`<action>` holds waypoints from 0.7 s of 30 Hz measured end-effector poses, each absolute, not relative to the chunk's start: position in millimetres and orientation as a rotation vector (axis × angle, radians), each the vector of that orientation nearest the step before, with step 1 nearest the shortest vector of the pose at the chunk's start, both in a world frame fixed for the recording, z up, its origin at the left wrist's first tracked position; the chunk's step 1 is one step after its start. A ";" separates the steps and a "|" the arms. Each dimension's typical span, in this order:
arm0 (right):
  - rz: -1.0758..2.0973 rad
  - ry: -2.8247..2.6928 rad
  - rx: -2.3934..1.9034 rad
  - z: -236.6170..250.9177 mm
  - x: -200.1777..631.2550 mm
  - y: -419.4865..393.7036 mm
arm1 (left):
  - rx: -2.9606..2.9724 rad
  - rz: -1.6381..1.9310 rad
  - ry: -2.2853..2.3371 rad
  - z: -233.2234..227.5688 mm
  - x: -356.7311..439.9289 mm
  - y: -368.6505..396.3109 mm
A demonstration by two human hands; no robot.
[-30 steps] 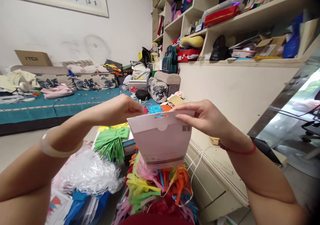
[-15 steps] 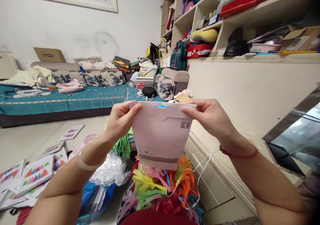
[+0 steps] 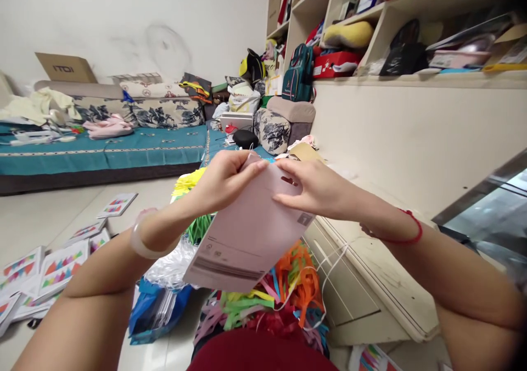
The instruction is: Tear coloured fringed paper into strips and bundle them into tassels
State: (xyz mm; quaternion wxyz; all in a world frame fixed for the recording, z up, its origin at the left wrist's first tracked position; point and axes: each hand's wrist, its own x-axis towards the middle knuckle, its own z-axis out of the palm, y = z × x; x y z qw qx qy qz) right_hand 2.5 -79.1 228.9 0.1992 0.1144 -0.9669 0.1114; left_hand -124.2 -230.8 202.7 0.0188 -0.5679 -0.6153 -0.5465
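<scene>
We hold a pale pink paper envelope with a grey stripe near its bottom up in front of us, over our lap. It tips to one side, with its low corner down on our left. Our left hand pinches the top edge between thumb and fingers, and the fingers are pressed close together. Our right hand lies on the top of the envelope too, with its fingers long and flat on the paper, near a small grey square label. The two hands almost touch at the top.

It looks like we are working at the top flap. To do it well, we think we should keep the left pinch firm, so the envelope does not slip. The right fingers should press softly and slide along the edge, not poke. The paper is thin and may bend or tear if we pull hard.

Under the envelope lies a heap of bright paper strips in orange, yellow, green and pink. A blue plastic bag sits on the floor by our left arm. Small cards with colourful triangles lie farther left. Let us not drop the envelope into the strips, where it could get mixed up
</scene>
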 end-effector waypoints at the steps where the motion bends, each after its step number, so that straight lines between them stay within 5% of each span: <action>1: 0.322 -2.734 0.347 226.6 2.5 -81.4 | -1.787 -1.736 -1.952 200.8 -123.0 -231.2; 21: 0.589 -3.114 0.422 234.0 19.7 -84.8 | -1.927 -1.911 -2.190 174.0 -107.3 -242.8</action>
